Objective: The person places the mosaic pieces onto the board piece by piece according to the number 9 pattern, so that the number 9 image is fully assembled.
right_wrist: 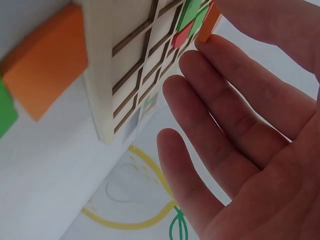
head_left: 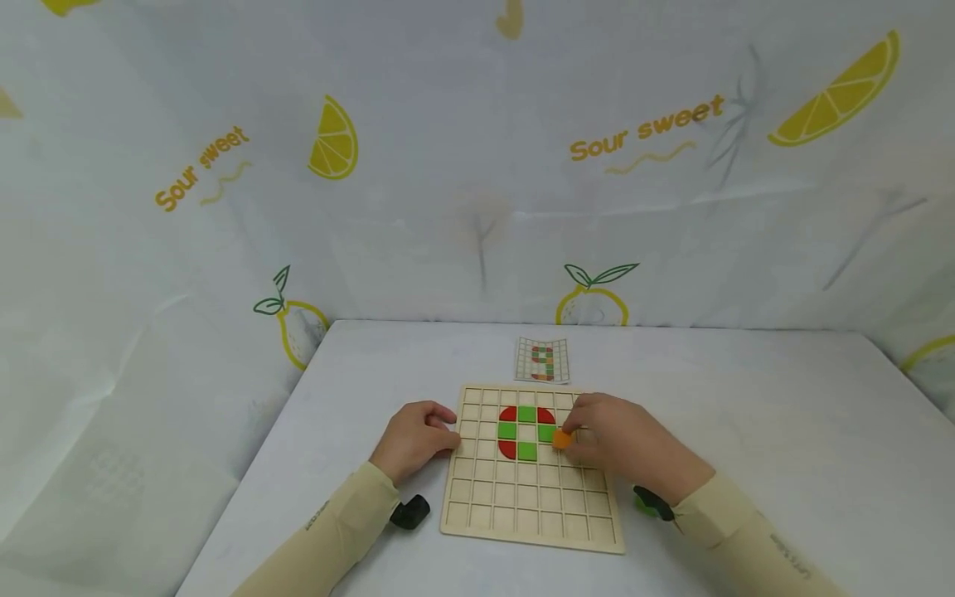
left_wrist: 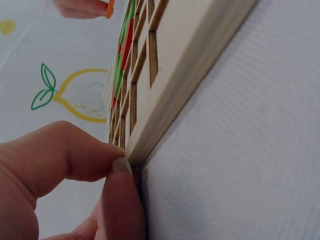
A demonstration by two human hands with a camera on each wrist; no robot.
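A square wooden grid board (head_left: pixel 507 496) lies on the white table. Red and green pieces sit in several of its cells, the red ones (head_left: pixel 508 449) with a rounded corner and the green ones (head_left: pixel 526 451) square. Above the board, my right hand (head_left: pixel 622 439) pinches an orange piece (right_wrist: pixel 209 24) between thumb and index finger, beside a green square; its other fingers are extended. At the board's left edge is my left hand (head_left: pixel 413 439), its thumb and index finger pinching the rim (left_wrist: pixel 150 135).
A small printed card (head_left: pixel 542 361) with a coloured grid pattern lies behind the board. Beside the board's right edge, the right wrist view shows another orange piece (right_wrist: pixel 52 65) and a green piece (right_wrist: pixel 5 107). A patterned white cloth (head_left: pixel 448 166) hangs behind the table.
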